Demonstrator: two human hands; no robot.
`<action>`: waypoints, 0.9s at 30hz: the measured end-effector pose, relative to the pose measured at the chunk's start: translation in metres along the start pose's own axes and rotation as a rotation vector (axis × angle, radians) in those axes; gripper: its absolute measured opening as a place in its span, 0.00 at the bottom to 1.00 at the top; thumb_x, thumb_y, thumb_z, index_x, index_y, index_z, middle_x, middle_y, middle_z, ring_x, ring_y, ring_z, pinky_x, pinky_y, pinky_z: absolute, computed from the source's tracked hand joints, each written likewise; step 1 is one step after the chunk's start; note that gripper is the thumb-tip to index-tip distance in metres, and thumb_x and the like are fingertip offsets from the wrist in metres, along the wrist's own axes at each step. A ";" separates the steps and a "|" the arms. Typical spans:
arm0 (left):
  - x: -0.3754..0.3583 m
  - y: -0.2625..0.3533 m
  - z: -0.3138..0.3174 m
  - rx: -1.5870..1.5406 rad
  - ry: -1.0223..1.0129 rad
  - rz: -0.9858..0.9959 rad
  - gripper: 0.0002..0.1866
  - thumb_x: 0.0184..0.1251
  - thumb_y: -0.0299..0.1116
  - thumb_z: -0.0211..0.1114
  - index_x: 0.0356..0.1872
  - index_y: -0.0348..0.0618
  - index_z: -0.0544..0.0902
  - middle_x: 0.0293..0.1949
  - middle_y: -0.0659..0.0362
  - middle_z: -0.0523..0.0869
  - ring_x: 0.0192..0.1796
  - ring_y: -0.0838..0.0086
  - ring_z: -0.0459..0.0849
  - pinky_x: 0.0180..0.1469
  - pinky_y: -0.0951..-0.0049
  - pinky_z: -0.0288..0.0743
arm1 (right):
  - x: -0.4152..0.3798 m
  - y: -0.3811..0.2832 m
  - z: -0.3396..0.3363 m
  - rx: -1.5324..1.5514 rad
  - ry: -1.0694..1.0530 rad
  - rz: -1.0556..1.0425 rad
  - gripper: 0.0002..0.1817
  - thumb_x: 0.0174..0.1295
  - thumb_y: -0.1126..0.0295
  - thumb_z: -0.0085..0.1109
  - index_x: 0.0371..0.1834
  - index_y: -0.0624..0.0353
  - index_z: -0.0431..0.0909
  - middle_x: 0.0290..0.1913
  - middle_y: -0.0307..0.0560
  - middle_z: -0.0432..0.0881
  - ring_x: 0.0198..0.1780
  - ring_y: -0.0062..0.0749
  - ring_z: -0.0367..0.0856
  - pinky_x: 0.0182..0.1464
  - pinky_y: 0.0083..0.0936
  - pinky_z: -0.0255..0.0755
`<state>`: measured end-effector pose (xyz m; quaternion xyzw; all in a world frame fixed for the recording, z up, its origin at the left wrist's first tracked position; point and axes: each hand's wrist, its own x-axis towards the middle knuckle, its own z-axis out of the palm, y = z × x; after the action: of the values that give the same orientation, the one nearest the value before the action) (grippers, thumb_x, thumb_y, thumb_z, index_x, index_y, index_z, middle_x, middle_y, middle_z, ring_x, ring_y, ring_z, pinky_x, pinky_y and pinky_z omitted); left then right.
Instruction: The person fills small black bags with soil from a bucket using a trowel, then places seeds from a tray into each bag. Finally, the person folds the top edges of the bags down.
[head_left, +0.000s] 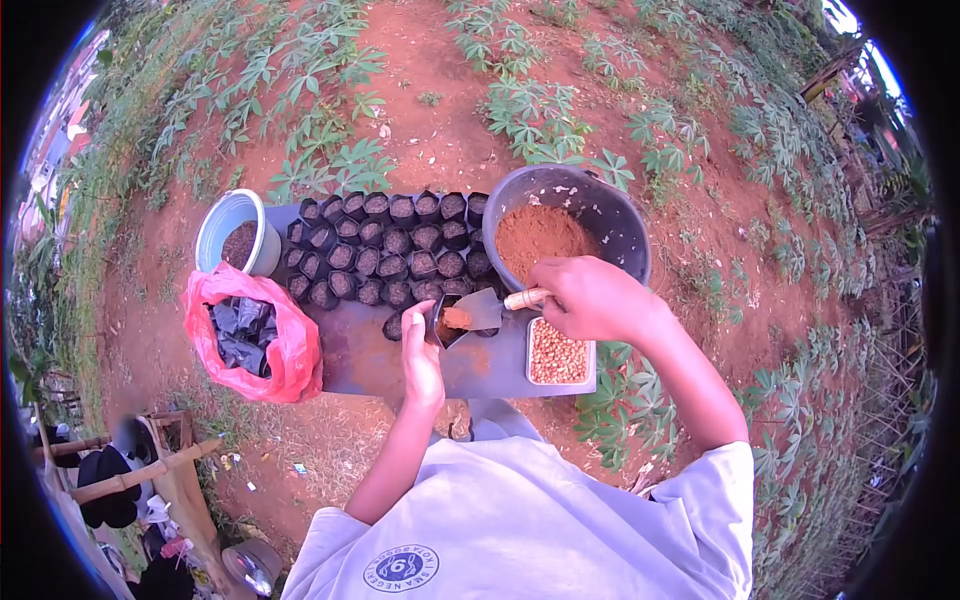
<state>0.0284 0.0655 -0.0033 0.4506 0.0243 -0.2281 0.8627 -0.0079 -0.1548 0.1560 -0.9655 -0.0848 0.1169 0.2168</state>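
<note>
My right hand [595, 297] is closed around the wooden handle of a small trowel [484, 310]. The trowel's metal blade points left, with reddish soil on its tip at the mouth of a black planting bag [436, 327]. My left hand [422, 362] grips that bag from its left side, tilting its mouth toward the blade. Just beyond my hands stand rows of black planting bags [370, 235] filled with dark soil. A large dark bucket [627, 215] holding reddish-brown soil is beyond my right hand.
A square white tub of pale seeds or grains [560, 355] sits at the table's right front. On the left are a light blue pail [268, 245] with dark soil and a pink plastic bag [300, 350] of folded black bags. Loose soil dusts the table [350, 350]. Leafy plants [530, 110] grow beyond.
</note>
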 end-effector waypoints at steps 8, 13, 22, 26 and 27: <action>-0.023 0.031 -0.061 0.023 0.039 0.056 0.18 0.79 0.43 0.43 0.55 0.41 0.70 0.50 0.60 0.76 0.54 0.76 0.74 0.61 0.72 0.64 | 0.033 -0.113 0.027 -0.548 -0.027 -0.221 0.09 0.52 0.70 0.57 0.35 0.62 0.79 0.33 0.48 0.81 0.35 0.38 0.83 0.39 0.32 0.74; -0.037 0.051 -0.080 0.008 0.057 0.087 0.17 0.78 0.41 0.43 0.55 0.41 0.71 0.51 0.59 0.75 0.55 0.75 0.74 0.62 0.71 0.64 | 0.039 -0.157 0.027 -0.755 -0.003 -0.271 0.08 0.52 0.69 0.56 0.34 0.58 0.81 0.33 0.43 0.81 0.35 0.31 0.82 0.39 0.26 0.70; -0.050 0.061 -0.101 -0.116 0.020 0.002 0.16 0.79 0.41 0.44 0.55 0.41 0.70 0.49 0.58 0.77 0.53 0.75 0.76 0.59 0.71 0.68 | 0.028 -0.209 0.035 -0.798 0.007 -0.312 0.08 0.52 0.70 0.56 0.35 0.58 0.78 0.30 0.37 0.73 0.36 0.27 0.75 0.39 0.25 0.67; -0.051 0.061 -0.104 -0.100 -0.042 -0.006 0.16 0.79 0.41 0.44 0.55 0.41 0.70 0.49 0.58 0.77 0.53 0.75 0.76 0.59 0.71 0.69 | 0.024 -0.213 0.039 -0.787 0.006 -0.275 0.10 0.52 0.70 0.56 0.37 0.59 0.79 0.31 0.37 0.73 0.37 0.27 0.75 0.39 0.25 0.66; -0.052 0.062 -0.104 -0.098 -0.048 -0.009 0.16 0.79 0.41 0.44 0.55 0.41 0.70 0.49 0.58 0.77 0.53 0.75 0.76 0.59 0.71 0.69 | 0.023 -0.212 0.039 -0.787 0.014 -0.274 0.10 0.52 0.70 0.56 0.37 0.59 0.79 0.31 0.37 0.73 0.37 0.27 0.75 0.39 0.25 0.66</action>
<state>0.0249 0.1971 -0.0042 0.4022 0.0166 -0.2413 0.8830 -0.0197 0.0551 0.2102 -0.9552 -0.2492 0.0388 -0.1548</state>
